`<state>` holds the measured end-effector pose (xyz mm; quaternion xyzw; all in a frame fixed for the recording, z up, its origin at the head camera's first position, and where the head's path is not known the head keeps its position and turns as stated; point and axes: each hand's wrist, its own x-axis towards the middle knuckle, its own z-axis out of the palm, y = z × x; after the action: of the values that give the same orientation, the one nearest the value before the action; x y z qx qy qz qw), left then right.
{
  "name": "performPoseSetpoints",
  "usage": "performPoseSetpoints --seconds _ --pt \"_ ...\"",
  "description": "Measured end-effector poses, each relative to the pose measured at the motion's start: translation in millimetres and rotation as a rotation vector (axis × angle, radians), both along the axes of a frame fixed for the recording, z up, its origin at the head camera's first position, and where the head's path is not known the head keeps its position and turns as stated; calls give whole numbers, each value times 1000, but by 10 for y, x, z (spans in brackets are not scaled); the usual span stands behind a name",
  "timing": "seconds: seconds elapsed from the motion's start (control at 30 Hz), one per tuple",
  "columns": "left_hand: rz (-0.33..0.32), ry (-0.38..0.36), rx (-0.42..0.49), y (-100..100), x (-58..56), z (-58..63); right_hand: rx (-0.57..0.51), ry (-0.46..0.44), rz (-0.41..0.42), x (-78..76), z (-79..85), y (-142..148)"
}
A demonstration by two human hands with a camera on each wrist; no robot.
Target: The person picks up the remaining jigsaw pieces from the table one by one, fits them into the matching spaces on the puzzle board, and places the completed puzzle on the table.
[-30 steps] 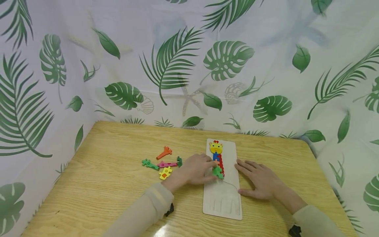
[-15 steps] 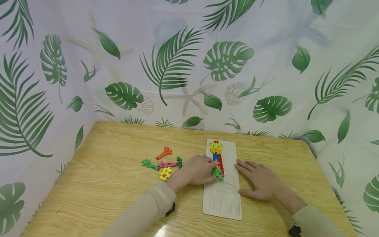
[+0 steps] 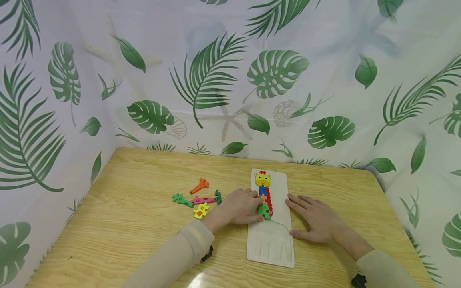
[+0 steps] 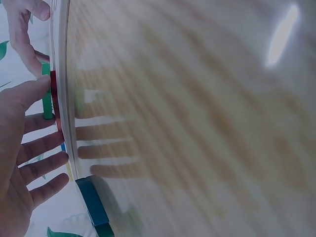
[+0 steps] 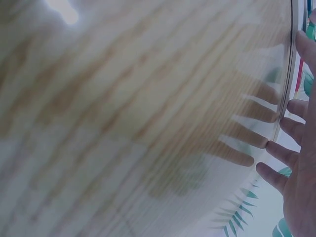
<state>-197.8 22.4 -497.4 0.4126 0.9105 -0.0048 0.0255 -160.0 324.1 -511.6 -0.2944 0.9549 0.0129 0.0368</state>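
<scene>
A pale wooden puzzle board (image 3: 271, 248) lies on the table, bearing a yellow giraffe head (image 3: 263, 180) above blue (image 3: 263, 191), orange-pink and red pieces (image 3: 269, 198). My left hand (image 3: 241, 207) pinches a green puzzle piece (image 3: 265, 212) between thumb and index finger, over the middle of the board. In the left wrist view the green piece (image 4: 47, 94) stands slightly above the red one; the other fingers are spread along the board's edge. My right hand (image 3: 317, 220) rests at the board's right edge, fingers extended, with fingertips and thumb touching it.
Left of the board lie several loose puzzle pieces: orange (image 3: 200, 185), light green (image 3: 182, 199), pink (image 3: 203, 200), yellow (image 3: 201, 210) and dark green (image 3: 218, 197). Behind the wooden table (image 3: 126, 224) hangs a leaf-patterned cloth (image 3: 223, 80).
The green piece has shifted and turned slightly in my left hand, and more of the red piece's lower end shows. My right hand has stayed in place.
</scene>
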Motion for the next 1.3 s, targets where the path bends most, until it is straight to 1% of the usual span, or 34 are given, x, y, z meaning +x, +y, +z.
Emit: performPoseSetpoints --seconds 0.37,0.63,0.8,1.07,1.3 --pt "-14 8 -7 -8 9 -5 -3 0 4 -5 -11 4" --pt "-34 38 -17 -13 16 -12 -4 2 3 -4 -14 4" --pt "-41 36 -10 -21 16 -31 -1 2 4 -1 -5 3" --pt "-52 26 5 -39 11 -24 3 -6 0 0 15 -8" --pt "-74 49 3 -40 11 -13 2 0 11 -14 6 3"
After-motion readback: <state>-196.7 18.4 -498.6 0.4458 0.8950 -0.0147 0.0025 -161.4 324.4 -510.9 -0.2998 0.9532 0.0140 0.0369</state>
